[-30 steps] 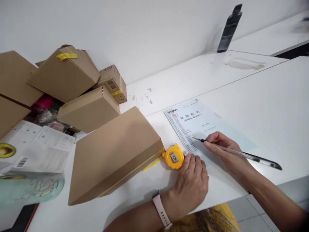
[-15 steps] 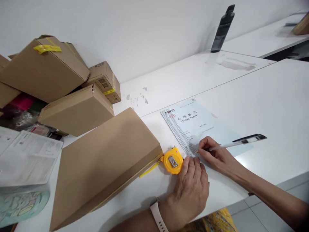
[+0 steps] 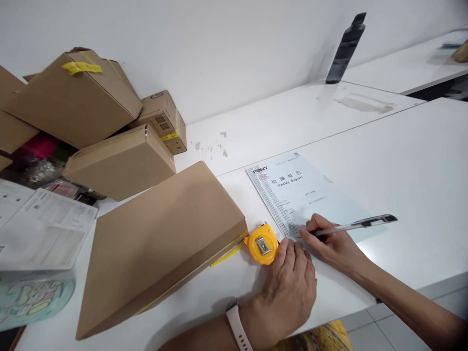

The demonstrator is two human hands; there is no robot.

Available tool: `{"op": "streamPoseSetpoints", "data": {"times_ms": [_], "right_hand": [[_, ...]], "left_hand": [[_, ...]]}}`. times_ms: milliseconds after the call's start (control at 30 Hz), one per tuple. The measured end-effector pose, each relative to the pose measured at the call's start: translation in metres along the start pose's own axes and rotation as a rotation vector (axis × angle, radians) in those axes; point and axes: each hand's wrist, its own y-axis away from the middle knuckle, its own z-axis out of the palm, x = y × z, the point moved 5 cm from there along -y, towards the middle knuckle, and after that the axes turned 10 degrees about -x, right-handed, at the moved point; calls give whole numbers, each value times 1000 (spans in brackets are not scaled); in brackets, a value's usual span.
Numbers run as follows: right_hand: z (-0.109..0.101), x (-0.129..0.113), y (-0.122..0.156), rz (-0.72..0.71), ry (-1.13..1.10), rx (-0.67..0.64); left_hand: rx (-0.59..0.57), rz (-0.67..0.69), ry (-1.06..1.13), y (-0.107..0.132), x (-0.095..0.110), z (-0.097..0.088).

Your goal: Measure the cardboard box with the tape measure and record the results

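Note:
My right hand (image 3: 331,243) grips a black-capped clear pen (image 3: 354,225), its tip at the lower left part of a pale blue report booklet (image 3: 310,195). My left hand (image 3: 292,287), with a pink watch band (image 3: 239,329) at the wrist, lies palm down with fingers stretched out. Its fingertips rest at the booklet's lower corner. Against its index finger side sits a yellow tape measure (image 3: 263,244), with its metal clip facing up and a yellow strap trailing left. A flat cardboard box (image 3: 164,243) lies just left of the tape measure.
More cardboard boxes (image 3: 120,161) are piled at the back left against the wall. White printed papers (image 3: 62,229) and a teal patterned item (image 3: 36,302) lie at the far left. A dark bottle (image 3: 345,51) stands at the back right. The table's front edge runs below my hands.
The pen has tilted slightly in my right hand, its cap end shifting left and down. My left hand stays in place. The whole view has shifted a little.

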Motion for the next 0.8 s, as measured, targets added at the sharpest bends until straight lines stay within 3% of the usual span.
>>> {"op": "streamPoseSetpoints", "data": {"times_ms": [567, 800], "right_hand": [[2, 5, -2, -53, 83, -10], [5, 9, 0, -27, 17, -65]], "left_hand": [[48, -7, 5, -1, -1, -2], [43, -3, 3, 0, 1, -1]]}}
